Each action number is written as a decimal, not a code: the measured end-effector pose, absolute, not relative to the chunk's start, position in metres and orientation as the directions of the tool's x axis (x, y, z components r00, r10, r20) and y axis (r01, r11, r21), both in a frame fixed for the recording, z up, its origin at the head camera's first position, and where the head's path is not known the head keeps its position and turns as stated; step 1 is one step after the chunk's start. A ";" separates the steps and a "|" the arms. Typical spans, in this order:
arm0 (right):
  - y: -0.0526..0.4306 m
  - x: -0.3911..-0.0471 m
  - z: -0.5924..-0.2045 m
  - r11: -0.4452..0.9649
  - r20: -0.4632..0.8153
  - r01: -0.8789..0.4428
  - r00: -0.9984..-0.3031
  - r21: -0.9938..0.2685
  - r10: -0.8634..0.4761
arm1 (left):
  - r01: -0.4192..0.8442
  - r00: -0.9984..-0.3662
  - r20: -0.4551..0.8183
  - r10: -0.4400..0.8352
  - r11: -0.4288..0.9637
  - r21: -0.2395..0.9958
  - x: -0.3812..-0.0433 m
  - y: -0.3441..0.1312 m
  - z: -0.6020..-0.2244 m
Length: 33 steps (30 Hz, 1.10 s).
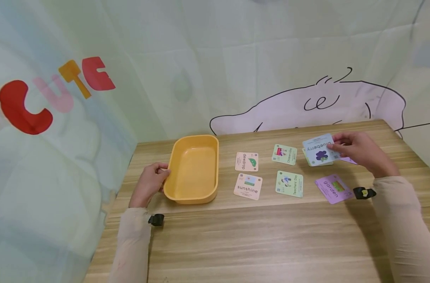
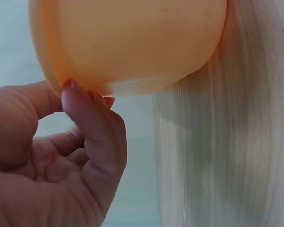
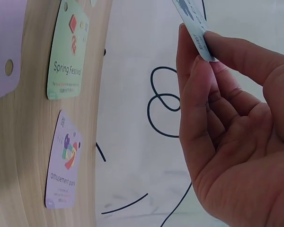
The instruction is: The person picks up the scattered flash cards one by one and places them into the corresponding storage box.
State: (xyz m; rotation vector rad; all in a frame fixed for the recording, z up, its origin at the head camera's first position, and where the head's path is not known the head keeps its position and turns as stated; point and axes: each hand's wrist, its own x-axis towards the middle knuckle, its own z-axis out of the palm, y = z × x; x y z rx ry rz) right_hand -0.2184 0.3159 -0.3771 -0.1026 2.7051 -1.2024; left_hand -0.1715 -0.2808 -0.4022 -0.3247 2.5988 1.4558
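Note:
A light blue card (image 1: 318,149) with the word blueberry is pinched between thumb and fingers of my right hand (image 1: 360,151), raised over the table. Below it in the head view, a green card is partly covered; the right wrist view shows it as the Spring Festival card (image 3: 68,52). Beside that lies the purple amusement park card (image 3: 64,165), mostly behind my hand in the head view. On the left, my left hand (image 1: 151,184) grips the rim of a yellow bin (image 1: 191,197), thumb on one side of the wall and fingers on the other. The bin has nothing inside.
Between the bin and my right hand lie the dewdrop card (image 1: 246,161), sunshine card (image 1: 248,186), Children's Day card (image 1: 284,154) and Teachers' Day card (image 1: 289,184). A purple garden card (image 1: 334,189) sits near my right wrist. A printed curtain (image 1: 264,51) hangs behind the wooden table (image 1: 257,239).

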 end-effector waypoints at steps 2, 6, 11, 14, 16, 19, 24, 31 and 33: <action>0.313 -0.219 -0.378 0.665 -0.135 0.007 -0.981 -0.746 -0.140 | -0.254 -0.967 -0.226 -0.117 0.506 0.824 -0.172 -0.281 -0.402; 0.307 -0.220 -0.378 0.656 -0.122 -0.001 -0.982 -0.754 -0.142 | -0.249 -0.968 -0.222 -0.115 0.508 0.825 -0.172 -0.281 -0.402; 0.298 -0.222 -0.377 0.636 -0.104 -0.017 -0.983 -0.772 -0.153 | -0.252 -0.968 -0.223 -0.118 0.510 0.823 -0.172 -0.280 -0.401; 0.294 -0.223 -0.377 0.630 -0.101 -0.018 -0.983 -0.776 -0.152 | -0.260 -0.965 -0.231 -0.122 0.508 0.821 -0.172 -0.281 -0.402; 0.292 -0.224 -0.378 0.629 -0.096 -0.021 -0.984 -0.777 -0.152 | -0.264 -0.964 -0.234 -0.122 0.506 0.821 -0.172 -0.281 -0.403; 0.289 -0.225 -0.380 0.628 -0.092 -0.025 -0.984 -0.778 -0.154 | -0.266 -0.964 -0.238 -0.122 0.506 0.821 -0.172 -0.281 -0.404; 0.285 -0.226 -0.381 0.621 -0.085 -0.028 -0.985 -0.783 -0.152 | -0.271 -0.962 -0.242 -0.125 0.504 0.820 -0.171 -0.282 -0.404; 0.282 -0.227 -0.381 0.620 -0.087 -0.022 -0.986 -0.784 -0.145 | -0.276 -0.961 -0.246 -0.126 0.502 0.820 -0.172 -0.282 -0.404; 0.281 -0.227 -0.381 0.619 -0.090 -0.017 -0.986 -0.785 -0.142 | -0.275 -0.961 -0.246 -0.125 0.501 0.821 -0.172 -0.282 -0.403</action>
